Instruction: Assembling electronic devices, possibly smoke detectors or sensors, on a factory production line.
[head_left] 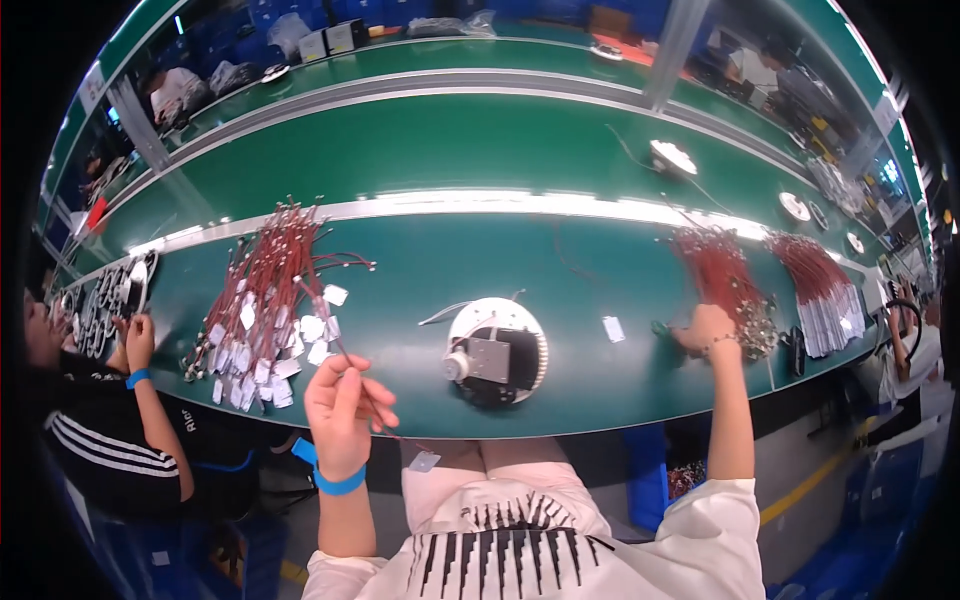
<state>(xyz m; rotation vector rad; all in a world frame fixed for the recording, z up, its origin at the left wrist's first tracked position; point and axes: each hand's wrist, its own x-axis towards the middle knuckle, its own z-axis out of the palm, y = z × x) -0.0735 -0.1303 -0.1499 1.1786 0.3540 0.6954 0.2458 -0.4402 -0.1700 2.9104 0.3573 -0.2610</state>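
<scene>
My left hand (pixel 341 412), with a blue band at its wrist, is closed on a thin reddish wire cable (pixel 342 342) near the table's front edge. Below that hand, a white tag (pixel 425 462) hangs over my lap. At the right, my right hand (pixel 708 328) is at the left side of a heap of red wire cables (pixel 722 268) with small greenish ends. Its fingers are curled, and a small green piece (pixel 660 327) shows by the fingertips. A round white device (pixel 492 312) with a black and grey centre sits between my hands.
Tagged red cables (pixel 262 290) lie heaped at the left, and a white-ended cable bundle (pixel 822 290) at the far right. A loose white label (pixel 613 328) is on the green table. A person in black (pixel 120 440) works at my left. Blue bins (pixel 648 480) stand below.
</scene>
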